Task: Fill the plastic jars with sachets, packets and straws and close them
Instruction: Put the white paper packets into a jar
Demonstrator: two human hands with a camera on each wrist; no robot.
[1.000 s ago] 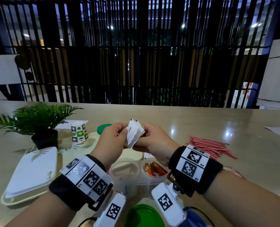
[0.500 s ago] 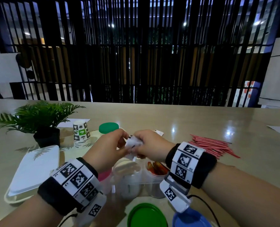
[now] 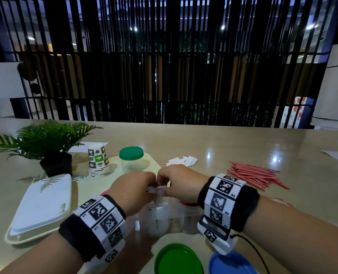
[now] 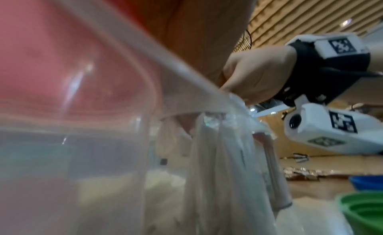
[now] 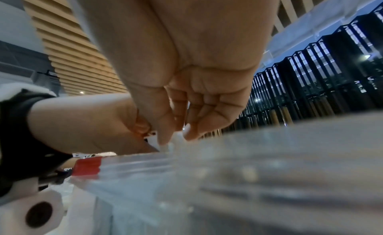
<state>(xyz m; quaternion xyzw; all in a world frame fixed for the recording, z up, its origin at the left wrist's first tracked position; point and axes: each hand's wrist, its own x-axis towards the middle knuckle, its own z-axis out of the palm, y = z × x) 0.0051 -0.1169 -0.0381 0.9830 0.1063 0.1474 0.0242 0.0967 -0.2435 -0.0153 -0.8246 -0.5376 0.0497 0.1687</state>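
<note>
1. The counter point(image 3: 243, 147) is a broad, glossy beige top; behind it a tall screen of dark vertical slats point(image 3: 164, 66) closes off a dim lit hall.
2. On the left lie a pale tray point(image 3: 39, 210), a potted plant point(image 3: 45, 143) and stacked paper cups point(image 3: 98, 163).
3. One jar with a green lid point(image 3: 131, 153) already stands closed at the back, so part of the work looks done.
4. Two open jars sit near the front: the clear jar point(image 3: 156, 222) taking white sachets point(image 3: 157, 189), and a neighbouring jar point(image 3: 189, 218) with reddish packets.
5. Left hand point(image 3: 132, 192) and right hand point(image 3: 181, 184) together pinch the sachets over the clear jar's mouth.
6. Left to do, I judge: spare sachets point(image 3: 182, 161), red straws point(image 3: 257, 177), green lid point(image 3: 177, 260) and blue lid point(image 3: 231, 264).
</note>
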